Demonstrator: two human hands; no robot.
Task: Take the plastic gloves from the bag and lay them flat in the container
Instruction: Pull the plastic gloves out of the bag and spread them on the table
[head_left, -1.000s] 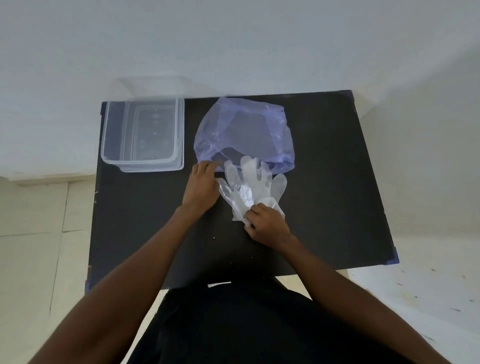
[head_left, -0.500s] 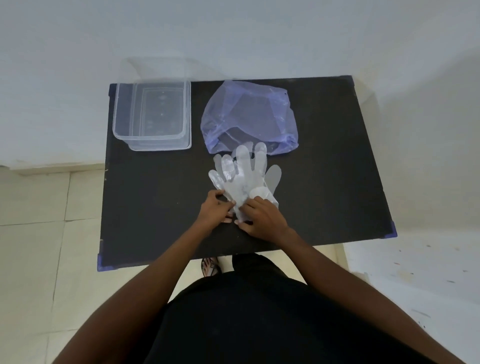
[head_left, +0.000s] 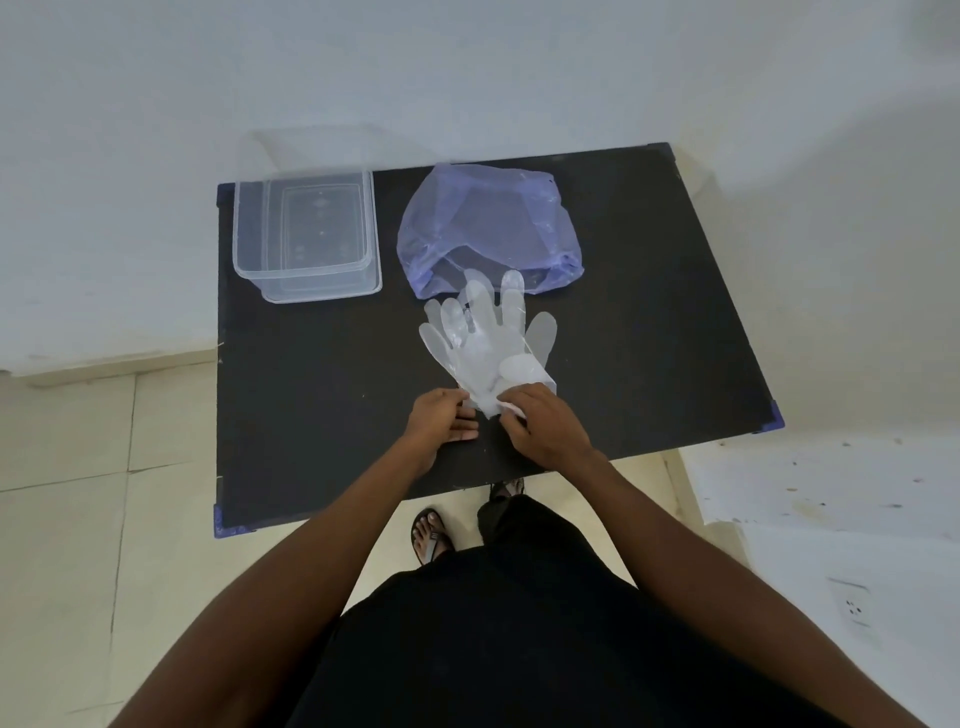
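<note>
**Gloves out of bag, both hands at cuff end**

Nearest us: the person's dark garment fills the bottom of the view, w/ two bare forearms reaching fwd over the near edge of the black table (head_left: 311, 415). A sandalled foot (head_left: 430, 535) shows on the tiled floor below that edge.

Left hand (head_left: 441, 423): knuckles up, fingers curled, resting on the tabletop at the left side of the glove cuffs. Fingertips touch the plastic edge; we cannot tell whether they actually pinch it.

Right hand (head_left: 540, 423): closed on the cuff end of the plastic gloves (head_left: 485, 345), thumb and fingers pinching the bunched film, a bit of white plastic showing between the fingers.

Gloves: a stack of clear film, more than one, exact count not readable. They lie on the table approx. mid-surface, cuffs toward us, fingers fanned out away from us. Farthest fingertips overlap the near edge of the bag (head_left: 488, 228).

Bag: translucent purple, slumped on the table beyond the gloves, mouth facing us.

Container (head_left: 244, 249): clear rectangular plastic tub, far-left corner of the table, left of the bag and well apart from the gloves. We see no glove in it; it appears to sit on a clear lid or second tub, not certain which.

Beyond: pale wall.
</note>
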